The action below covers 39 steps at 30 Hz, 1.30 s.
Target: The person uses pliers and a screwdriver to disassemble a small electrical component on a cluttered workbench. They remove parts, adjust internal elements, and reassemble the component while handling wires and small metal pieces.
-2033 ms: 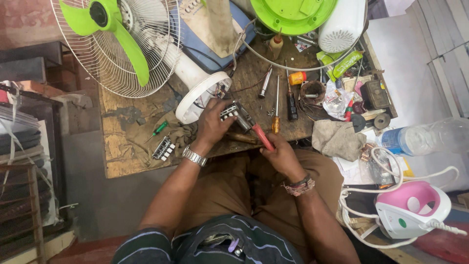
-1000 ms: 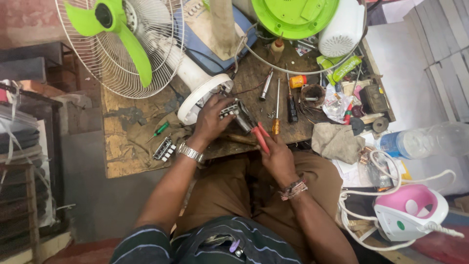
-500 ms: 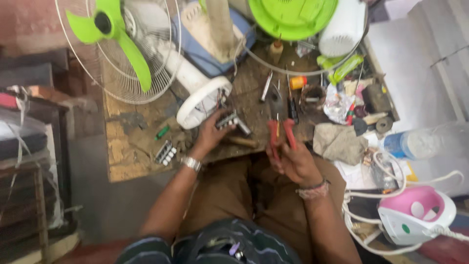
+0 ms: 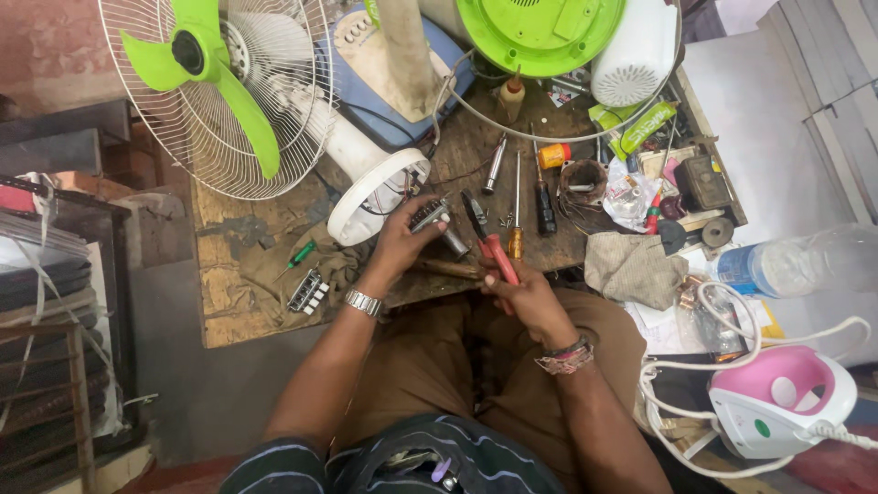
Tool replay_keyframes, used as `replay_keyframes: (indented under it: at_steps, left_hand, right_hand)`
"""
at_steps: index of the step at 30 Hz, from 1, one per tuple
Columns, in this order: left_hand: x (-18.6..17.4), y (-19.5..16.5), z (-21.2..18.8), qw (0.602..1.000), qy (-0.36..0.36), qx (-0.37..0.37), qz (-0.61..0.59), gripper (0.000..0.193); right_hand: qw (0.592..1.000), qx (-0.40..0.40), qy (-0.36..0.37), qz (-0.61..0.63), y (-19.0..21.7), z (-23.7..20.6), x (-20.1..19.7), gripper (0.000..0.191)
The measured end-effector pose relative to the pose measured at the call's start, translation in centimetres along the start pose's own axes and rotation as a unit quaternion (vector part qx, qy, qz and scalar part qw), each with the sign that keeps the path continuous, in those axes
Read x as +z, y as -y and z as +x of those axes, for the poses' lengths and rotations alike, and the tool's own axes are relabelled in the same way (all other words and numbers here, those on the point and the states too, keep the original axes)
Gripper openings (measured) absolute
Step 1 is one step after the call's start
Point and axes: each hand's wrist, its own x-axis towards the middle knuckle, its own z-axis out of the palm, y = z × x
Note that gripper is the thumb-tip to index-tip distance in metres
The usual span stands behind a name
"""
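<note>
My left hand point(image 4: 400, 245) grips a small grey metal fan motor part point(image 4: 430, 216) just above the wooden workbench point(image 4: 247, 302), close to the white motor housing point(image 4: 375, 194) of a dismantled fan. In my right hand point(image 4: 523, 295) are red-handled pliers point(image 4: 487, 240), their dark jaws pointing up beside the motor part without touching it. A wooden hammer handle point(image 4: 448, 268) lies under both hands at the bench's front edge.
A green-bladed fan in a wire guard point(image 4: 219, 87) lies at the back left. Screwdrivers point(image 4: 517, 206), a green fan base point(image 4: 540, 32), a grey rag point(image 4: 631, 267) and clutter cover the bench. A pink and white iron point(image 4: 782, 402) sits at the right.
The pliers had their jaws on the motor part two seconds ago. My right hand has since pulled them back and down, so they now stand apart from the part. My left hand stayed put.
</note>
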Motion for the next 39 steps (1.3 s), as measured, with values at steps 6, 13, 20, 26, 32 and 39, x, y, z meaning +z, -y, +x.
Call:
replay_keyframes:
  at_steps: [6, 13, 20, 26, 32, 39]
  left_hand:
    - [0.0, 0.0, 0.2, 0.999, -0.007, -0.028, -0.042, 0.049]
    - [0.4, -0.4, 0.0, 0.996, -0.023, 0.037, 0.077, 0.050]
    - [0.3, -1.8, -0.9, 0.955, -0.054, 0.088, 0.277, 0.052]
    - [0.7, -2.4, -1.1, 0.927, -0.054, 0.099, 0.357, 0.050]
    - [0.1, -3.0, -1.3, 0.925, -0.033, 0.112, 0.360, 0.053]
    - [-0.7, -3.9, -1.2, 0.924, -0.048, 0.147, 0.350, 0.049]
  right_hand:
    - [0.999, -0.006, 0.023, -0.036, 0.3, -0.1, 0.4, 0.044]
    - [0.997, -0.016, 0.024, -0.066, 0.3, -0.2, 0.0, 0.046]
    - [0.984, -0.090, -0.015, -0.152, -1.2, 0.1, 0.0, 0.046]
    - [0.892, -0.221, -0.107, -0.379, -0.9, -0.3, 0.0, 0.046]
    - [0.830, -0.223, -0.150, -0.488, -0.2, -0.5, 0.7, 0.056]
    - [0.809, -0.212, -0.169, -0.521, -0.3, 0.1, 1.4, 0.049]
